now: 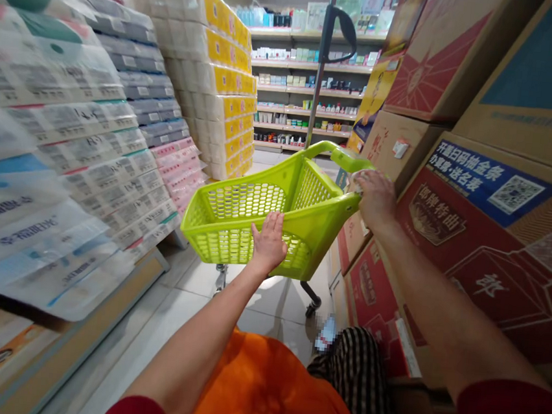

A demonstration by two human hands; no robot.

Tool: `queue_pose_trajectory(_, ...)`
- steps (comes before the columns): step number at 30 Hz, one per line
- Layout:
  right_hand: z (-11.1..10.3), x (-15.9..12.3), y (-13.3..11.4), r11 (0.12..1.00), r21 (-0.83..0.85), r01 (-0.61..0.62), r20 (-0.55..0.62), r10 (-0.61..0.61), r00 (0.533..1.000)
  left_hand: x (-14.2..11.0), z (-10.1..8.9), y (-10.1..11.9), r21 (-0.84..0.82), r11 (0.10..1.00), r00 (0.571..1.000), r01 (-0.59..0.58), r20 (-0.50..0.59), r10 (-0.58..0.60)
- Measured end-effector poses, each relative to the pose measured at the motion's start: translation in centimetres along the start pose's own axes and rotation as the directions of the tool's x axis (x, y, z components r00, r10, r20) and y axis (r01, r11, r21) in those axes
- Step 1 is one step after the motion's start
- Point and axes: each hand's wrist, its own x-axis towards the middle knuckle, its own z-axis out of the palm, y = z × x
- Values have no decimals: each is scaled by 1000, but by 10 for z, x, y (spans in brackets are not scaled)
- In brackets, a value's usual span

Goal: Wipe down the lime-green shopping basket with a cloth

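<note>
A lime-green plastic shopping cart (pixel 233 248) with perforated walls stands turned sideways in front of me on its wheels. My left hand (pixel 270 240) lies against the near side wall, fingers stretched out over the top rim and thumb apart. At the cart's right end, my right hand (pixel 375 194) is wrapped round the handle (pixel 346 162). Something pale shows by its fingertips, too small to name. I see no goods in the visible part of the basket.
Wrapped paper packs (pixel 94 118) and tall tissue stacks (pixel 215 77) line the left. Cardboard cartons (pixel 449 237) are piled close on the right. A post (pixel 319 87) with a dark loop handle rises behind the cart. Stocked shelves (pixel 294 91) stand beyond, over a tiled floor (pixel 179 295).
</note>
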Motion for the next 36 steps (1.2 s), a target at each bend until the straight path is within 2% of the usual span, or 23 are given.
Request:
queue_pose_trajectory(3,1,7,25,999,13,-46,-29,46,999,0,5,0,-9,1000,1000,1,-27,-1)
queue_pose_trajectory(5,5,6,31,998,50,-32,-26,34,999,0,9,0,-14,1000,999,-13,-43,12)
queue_pose_trajectory(12,7,4,23,995,102,-1,-72,8,997,1,19,-1,-29,999,998,-24,-66,22)
queue_pose_trajectory(18,6,5,28,996,91,-12,-99,21,995,1,20,-3,-27,999,997,-26,-78,24)
queue_pose_trajectory(20,8,-1,17,997,77,-19,-112,27,993,0,18,-4,-22,999,996,-43,-84,41)
queue_pose_trajectory(22,13,-12,-7,994,107,-3,-118,15,993,0,15,-5,-21,998,994,-55,-96,53)
queue_pose_trajectory(25,25,-29,-46,962,228,153,-71,-140,988,2,9,-5,-22,999,994,-29,-110,27)
queue_pose_trajectory(27,30,-32,-54,937,241,252,-19,-255,967,2,3,-7,-9,999,995,-31,-93,30)
queue_pose_trajectory(29,26,-24,-41,957,191,217,-28,-216,976,2,-2,-12,20,999,997,-33,-65,34)
queue_pose_trajectory(31,18,-13,-17,991,113,71,-97,-60,993,0,-5,-19,54,998,999,17,-45,-14)
queue_pose_trajectory(33,12,-6,0,996,65,-54,-167,64,984,-2,-6,-26,80,994,997,75,-29,-73)
queue_pose_trajectory(34,11,-6,2,996,62,-71,-182,81,980,-2,-5,-29,88,992,996,89,-19,-88)
queue_pose_trajectory(36,13,-12,-5,996,94,9,-137,4,991,-4,-4,-33,95,992,996,83,-2,-84)
